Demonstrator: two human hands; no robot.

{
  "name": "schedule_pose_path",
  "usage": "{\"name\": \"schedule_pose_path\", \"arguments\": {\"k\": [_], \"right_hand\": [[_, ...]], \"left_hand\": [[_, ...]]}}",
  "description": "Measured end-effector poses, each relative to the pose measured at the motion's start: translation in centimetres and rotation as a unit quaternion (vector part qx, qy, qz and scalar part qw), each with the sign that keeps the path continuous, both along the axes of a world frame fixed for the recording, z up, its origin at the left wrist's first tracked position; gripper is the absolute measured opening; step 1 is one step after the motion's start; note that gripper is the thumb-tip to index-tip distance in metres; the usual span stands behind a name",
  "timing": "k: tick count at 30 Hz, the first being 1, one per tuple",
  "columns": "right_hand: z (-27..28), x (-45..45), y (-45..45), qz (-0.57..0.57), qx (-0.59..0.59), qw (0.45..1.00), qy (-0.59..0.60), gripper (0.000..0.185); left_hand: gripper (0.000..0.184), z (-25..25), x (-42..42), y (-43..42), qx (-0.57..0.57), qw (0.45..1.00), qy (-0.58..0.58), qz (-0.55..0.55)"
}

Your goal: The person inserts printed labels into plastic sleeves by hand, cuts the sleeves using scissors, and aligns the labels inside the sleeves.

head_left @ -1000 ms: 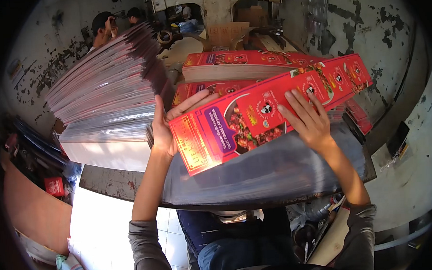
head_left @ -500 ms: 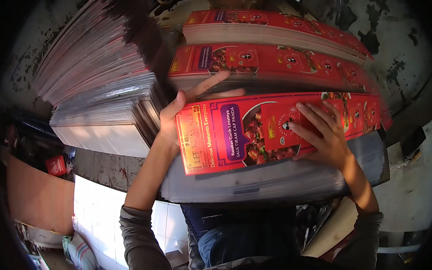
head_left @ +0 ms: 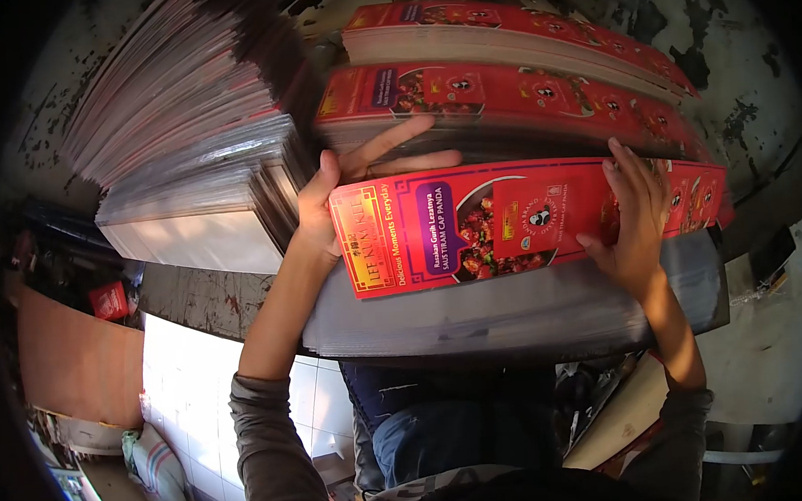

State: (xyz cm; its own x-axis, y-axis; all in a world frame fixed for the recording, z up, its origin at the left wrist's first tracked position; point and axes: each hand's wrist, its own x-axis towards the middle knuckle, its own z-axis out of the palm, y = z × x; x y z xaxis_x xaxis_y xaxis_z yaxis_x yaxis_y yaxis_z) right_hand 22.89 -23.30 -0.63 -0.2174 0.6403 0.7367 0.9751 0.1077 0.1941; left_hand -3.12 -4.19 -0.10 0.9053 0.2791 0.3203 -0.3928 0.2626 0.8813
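Note:
A long red printed strip (head_left: 480, 225), with "Saus Tiram Cap Panda" lettering and food pictures, lies across a stack of clear plastic sleeves (head_left: 475, 314). My left hand (head_left: 327, 200) is at the strip's left end, its palm side against that edge. Its thumb points up and two fingers stretch past the upper edge. My right hand (head_left: 634, 218) rests on the strip's right half, fingers stretched toward the upper edge and thumb out to the left. Part of the print is hidden under it. Whether the strip is bonded to a sleeve I cannot tell.
Two stacks of similar red strips, a nearer one (head_left: 465, 88) and a farther one (head_left: 467, 15), stand beyond my hands. A tall fanned pile of plastic-covered sheets (head_left: 192, 174) leans at the left. A striped sack (head_left: 160, 471) sits on the floor lower left.
My right hand has slid right and toward the strip's upper edge, uncovering more print. The left hand keeps its place at the left end. The whole view has shifted slightly.

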Motion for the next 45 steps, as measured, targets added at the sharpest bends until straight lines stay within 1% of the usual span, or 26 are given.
{"name": "schedule_pose_path", "arguments": {"k": [1,5,7,8,10,11,13,14,15,16,17,18,19,20,22,23,24,26,29,32,34,39,41,42,44,45], "right_hand": [[0.1,0.1,-0.1,-0.039,-0.013,0.999,-0.010,0.071],[-0.4,0.0,0.1,-0.045,-0.011,0.999,-0.005,0.072],[-0.3,-0.1,0.2,-0.027,0.030,0.999,0.000,0.077],[-0.3,-0.1,0.1,-0.027,0.031,0.999,-0.001,0.077],[-0.2,0.0,-0.2,-0.030,0.049,0.998,0.002,0.076],[0.0,-0.1,-0.1,-0.030,0.051,0.998,0.001,0.076],[0.3,-0.2,-0.2,-0.010,0.131,0.991,0.019,0.065],[0.4,0.2,-0.6,-0.010,0.131,0.991,0.020,0.065],[0.5,0.9,-1.0,-0.040,0.138,0.990,-0.012,0.060],[0.8,1.3,-1.2,-0.072,0.146,0.986,-0.045,0.057],[1.5,1.6,-1.4,-0.063,0.145,0.987,-0.004,0.056],[1.8,2.3,-1.6,-0.070,0.149,0.986,-0.007,0.056],[2.0,3.2,-2.0,-0.055,0.155,0.986,-0.023,0.055],[2.1,3.8,-2.3,-0.039,0.159,0.986,-0.039,0.054],[3.8,3.3,-2.6,-0.035,0.155,0.985,-0.061,0.053],[4.6,2.9,-2.6,-0.050,0.155,0.982,-0.093,0.053],[5.3,2.5,-2.4,-0.064,0.157,0.978,-0.126,0.053],[6.3,1.8,-1.4,-0.058,0.172,0.976,-0.121,0.050],[7.0,0.9,-0.7,-0.100,0.133,0.982,-0.088,0.047],[5.6,0.2,-0.3,-0.088,0.092,0.989,-0.075,0.043],[4.4,-0.6,-0.5,-0.040,0.003,0.998,-0.044,0.039],[4.9,-0.9,-2.0,-0.044,-0.020,0.999,-0.014,0.035],[5.4,-0.5,-2.6,-0.052,-0.026,0.998,-0.005,0.035],[5.7,-0.1,-2.7,-0.063,-0.019,0.998,-0.013,0.034],[6.3,0.3,-2.7,-0.074,-0.010,0.997,-0.020,0.034],[6.7,0.5,-2.6,-0.072,0.005,0.997,-0.018,0.034]], "left_hand": [[0.102,-0.2,0.0,0.1,-0.002,0.999,-0.023,-0.033],[0.103,-0.5,0.0,0.3,-0.010,0.997,-0.033,-0.069],[0.105,-0.7,0.0,0.4,-0.044,0.988,-0.069,-0.132],[0.105,-0.7,0.1,0.1,-0.043,0.988,-0.070,-0.132],[0.092,-0.3,0.2,-0.4,-0.068,0.985,-0.101,-0.120],[0.092,0.1,0.1,-0.4,-0.066,0.985,-0.102,-0.120],[0.070,0.8,-0.6,-0.4,-0.114,0.993,0.013,-0.038],[0.070,0.9,-1.1,-0.5,-0.114,0.993,0.014,-0.039],[0.060,1.2,-1.6,-0.8,0.046,0.991,0.107,0.072],[0.051,1.4,-2.0,-1.0,0.206,0.943,0.191,0.180],[0.050,1.6,-2.4,-1.7,0.306,0.886,0.265,0.226],[0.048,1.5,-2.9,-2.8,0.399,0.812,0.331,0.268],[0.051,1.0,-3.3,-4.0,0.501,0.746,0.349,0.267],[0.051,0.3,-3.4,-4.8,0.503,0.748,0.345,0.262],[0.057,-1.6,-3.5,-5.6,0.676,0.611,0.276,0.307],[0.056,-2.0,-3.7,-5.4,0.674,0.624,0.238,0.317],[0.056,-1.9,-3.7,-5.4,0.674,0.624,0.238,0.315],[0.055,-1.4,-3.6,-5.4,0.630,0.658,0.280,0.304],[0.054,-1.5,-3.6,-5.2,0.607,0.681,0.245,0.328],[0.052,-1.5,-3.9,-5.4,0.621,0.674,0.214,0.338],[0.050,-1.5,-3.8,-5.3,0.616,0.678,0.211,0.342],[0.042,-1.3,-3.7,-5.3,0.598,0.693,0.191,0.353],[0.037,-1.2,-3.7,-5.2,0.624,0.648,0.225,0.374],[0.037,-1.2,-3.7,-5.0,0.624,0.650,0.221,0.373],[0.040,-1.2,-3.7,-4.5,0.666,0.585,0.278,0.370],[0.040,-1.3,-3.7,-4.1,0.667,0.584,0.276,0.371]]}}
